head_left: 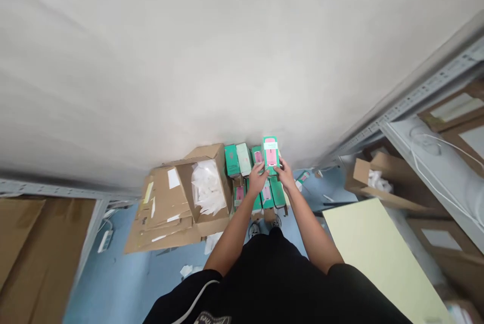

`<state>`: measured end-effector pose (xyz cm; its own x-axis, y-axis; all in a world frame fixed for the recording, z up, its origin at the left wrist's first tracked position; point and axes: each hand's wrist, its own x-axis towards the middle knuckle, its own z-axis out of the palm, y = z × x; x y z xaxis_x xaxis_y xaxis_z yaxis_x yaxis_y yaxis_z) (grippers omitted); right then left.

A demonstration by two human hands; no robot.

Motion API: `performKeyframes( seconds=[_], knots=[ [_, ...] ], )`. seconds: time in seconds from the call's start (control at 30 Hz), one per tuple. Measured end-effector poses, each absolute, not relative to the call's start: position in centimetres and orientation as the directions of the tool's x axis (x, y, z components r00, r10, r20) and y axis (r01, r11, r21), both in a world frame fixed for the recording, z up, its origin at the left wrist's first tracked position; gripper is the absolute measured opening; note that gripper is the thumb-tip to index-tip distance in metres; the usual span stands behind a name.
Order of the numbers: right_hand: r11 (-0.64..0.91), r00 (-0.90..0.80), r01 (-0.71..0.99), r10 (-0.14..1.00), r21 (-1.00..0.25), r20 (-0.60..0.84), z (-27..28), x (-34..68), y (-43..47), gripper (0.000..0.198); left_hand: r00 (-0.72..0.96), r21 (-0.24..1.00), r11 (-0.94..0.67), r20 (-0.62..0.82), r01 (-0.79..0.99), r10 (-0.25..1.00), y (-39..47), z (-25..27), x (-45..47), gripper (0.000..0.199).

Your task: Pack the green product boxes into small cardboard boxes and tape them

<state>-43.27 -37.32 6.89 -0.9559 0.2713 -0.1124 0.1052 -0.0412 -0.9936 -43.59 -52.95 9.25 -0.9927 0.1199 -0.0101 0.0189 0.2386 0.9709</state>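
Between my two hands is a green box (271, 152) with a pink front and a white band across it. My left hand (257, 178) grips its lower left side, and my right hand (284, 172) grips its lower right side. Several similar boxes stand below and behind it. Among them are a plain green box (232, 160), a pale box (244, 158) beside it, and a green box with a pink panel (266, 192) under my hands. My forearms and the held box partly hide this group.
Left of the boxes stands an open carton (212, 223) with white plastic wrapping (207, 185) inside. Flattened cardboard (162, 213) leans beside it. A pale yellow board (378, 248) and shelving (401, 147) with cartons are at right. A power strip (105, 241) lies on the blue floor (124, 273).
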Motion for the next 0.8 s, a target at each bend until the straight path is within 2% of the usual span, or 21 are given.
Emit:
performKeyframes(
  seconds=[0.2, 0.4, 0.67, 0.8],
  knots=[
    [-0.048, -0.849, 0.077, 0.520, -0.996, -0.091, 7.6, -35.2, -34.5, 0.065, -0.939, 0.984, 0.177, -0.041, 0.022, 0.341, -48.7, 8.7, -39.6, 0.052],
    [-0.089, -0.689, 0.087, 0.714, -0.992, -0.124, 7.1, -26.3, -29.8, 0.064, -0.827, 0.989, 0.144, -0.052, 0.035, 0.559, -42.4, 8.3, -33.9, 0.051],
    [-0.222, -0.437, 0.037, 0.873, -0.974, -0.216, 5.6, -12.7, -21.3, 0.062, -0.623, 0.980, 0.175, -0.078, 0.096, 0.779, -30.3, 6.5, -24.0, 0.052],
    [-0.258, -0.284, 0.001, 0.926, -0.966, -0.248, 2.6, -4.8, -16.7, 0.059, -0.490, 0.961, 0.248, -0.160, 0.120, 0.857, -23.6, 4.4, -17.7, 0.051]
  ],
)
